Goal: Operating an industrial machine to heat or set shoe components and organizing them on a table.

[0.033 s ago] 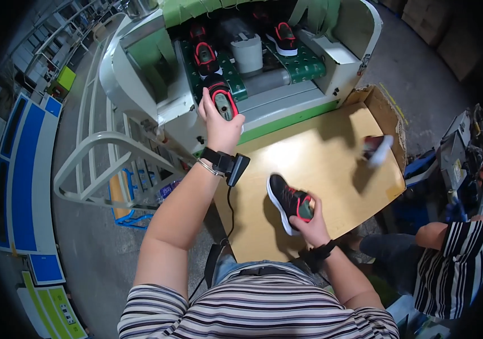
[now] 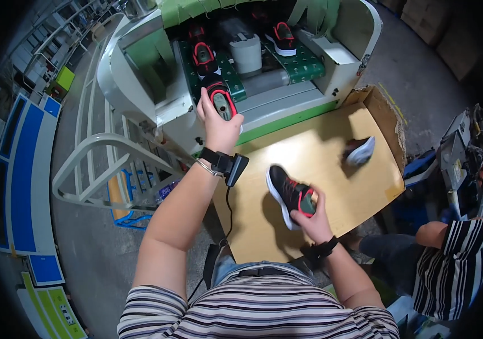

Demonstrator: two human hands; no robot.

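My left hand [image 2: 217, 123] is closed around the heel end of a black sneaker [image 2: 221, 101] with a red-edged opening and a dark green insole. It holds this shoe at the mouth of the machine, by the green belt [image 2: 233, 90]. Nearer my body, my right hand [image 2: 314, 219] grips a second black sneaker [image 2: 288, 189] by its heel, thumb on one side. That shoe has a white sole and points away to the left, over the tan board. Farther right, a blurred dark shoe with a pale sole [image 2: 360, 152] is tipped on its side over the board.
More red-trimmed sneakers [image 2: 203, 55] stand on the machine's belts, one [image 2: 284, 39] on the right belt. The tan board [image 2: 332, 195] lies before the machine [image 2: 168, 107], with torn cardboard [image 2: 385, 118] along its right edge. Metal rails [image 2: 97, 164] stand left; a person in stripes [image 2: 450, 265] is at right.
The blurred shoe on the right has shifted left and turned. My right hand has moved the sneaker slightly up and away from me. My left hand has barely moved.
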